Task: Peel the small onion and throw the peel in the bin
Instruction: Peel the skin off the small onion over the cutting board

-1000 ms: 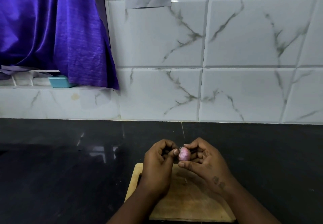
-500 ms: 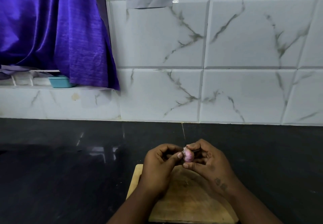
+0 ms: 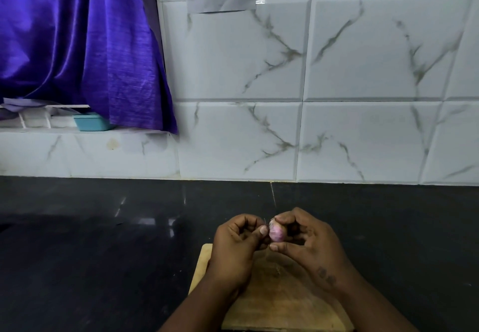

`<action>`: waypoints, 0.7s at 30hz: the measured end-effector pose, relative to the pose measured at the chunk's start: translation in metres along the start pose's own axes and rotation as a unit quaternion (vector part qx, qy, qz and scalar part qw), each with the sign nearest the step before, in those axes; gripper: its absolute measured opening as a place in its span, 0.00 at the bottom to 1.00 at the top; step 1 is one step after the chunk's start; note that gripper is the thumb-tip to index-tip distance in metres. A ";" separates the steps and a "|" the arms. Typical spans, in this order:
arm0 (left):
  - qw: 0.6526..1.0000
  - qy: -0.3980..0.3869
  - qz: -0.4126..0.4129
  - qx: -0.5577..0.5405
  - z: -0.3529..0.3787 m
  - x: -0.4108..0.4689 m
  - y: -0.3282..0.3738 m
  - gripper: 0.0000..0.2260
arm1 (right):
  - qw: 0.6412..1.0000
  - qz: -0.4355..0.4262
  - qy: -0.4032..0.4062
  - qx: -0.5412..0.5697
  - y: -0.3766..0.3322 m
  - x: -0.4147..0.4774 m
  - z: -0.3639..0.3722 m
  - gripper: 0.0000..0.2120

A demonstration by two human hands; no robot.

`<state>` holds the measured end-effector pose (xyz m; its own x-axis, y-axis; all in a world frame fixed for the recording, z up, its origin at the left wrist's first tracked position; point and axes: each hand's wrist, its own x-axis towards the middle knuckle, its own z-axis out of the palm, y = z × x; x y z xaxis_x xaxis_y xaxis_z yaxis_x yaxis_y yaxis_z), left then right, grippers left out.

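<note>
A small pink-purple onion (image 3: 276, 233) is held just above the far edge of a wooden cutting board (image 3: 280, 303). My right hand (image 3: 308, 243) pinches it between forefinger on top and thumb below. My left hand (image 3: 237, 247) is right beside it, fingers curled, its thumb tip touching the onion's left side at the skin. A thin root tuft sticks up at the onion's top. No bin is in view.
The board lies on a black countertop (image 3: 103, 254) against a white marble-tile wall (image 3: 363, 137). A purple curtain (image 3: 77, 46) hangs at the left over a ledge with a small teal container (image 3: 92, 122).
The onion has turned a little in my right hand's fingers, and my left thumb has shifted along its left side. Both hands stay over the board's far edge.
</note>
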<state>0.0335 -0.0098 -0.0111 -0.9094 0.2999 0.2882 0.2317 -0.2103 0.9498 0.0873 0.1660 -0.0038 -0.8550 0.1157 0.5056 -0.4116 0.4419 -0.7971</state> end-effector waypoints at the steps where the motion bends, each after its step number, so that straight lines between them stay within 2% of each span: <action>1: 1.000 0.001 0.003 -0.011 0.000 0.000 0.000 0.07 | 1.000 0.006 0.000 0.020 -0.001 0.000 0.000 0.19; 5: 0.999 -0.016 0.003 -0.050 0.003 -0.001 0.004 0.10 | 0.995 0.018 0.010 0.096 -0.002 0.002 0.001 0.20; 9: 0.997 -0.036 -0.008 -0.073 0.003 0.000 0.004 0.08 | 0.988 0.023 0.022 0.150 0.000 0.004 0.000 0.20; 13: 0.997 -0.062 -0.002 0.039 -0.008 0.002 0.005 0.07 | 0.990 0.024 0.024 0.140 0.000 0.007 -0.002 0.20; 17: 0.979 -0.107 -0.007 0.175 -0.013 0.000 0.004 0.08 | 0.978 0.030 0.070 0.195 0.000 0.010 -0.014 0.20; 19: 0.959 -0.112 0.009 0.259 -0.011 -0.002 0.005 0.09 | 0.980 0.037 0.051 0.190 -0.001 0.010 -0.018 0.20; 21: 0.949 -0.117 0.020 0.293 -0.008 -0.004 0.007 0.10 | 0.983 0.047 0.017 0.175 -0.001 0.009 -0.015 0.21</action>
<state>0.0363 -0.0206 -0.0066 -0.8100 0.5159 0.2787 0.4787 0.3072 0.8225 0.0845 0.1802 0.0061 -0.8857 0.1744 0.4304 -0.4198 0.0952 -0.9026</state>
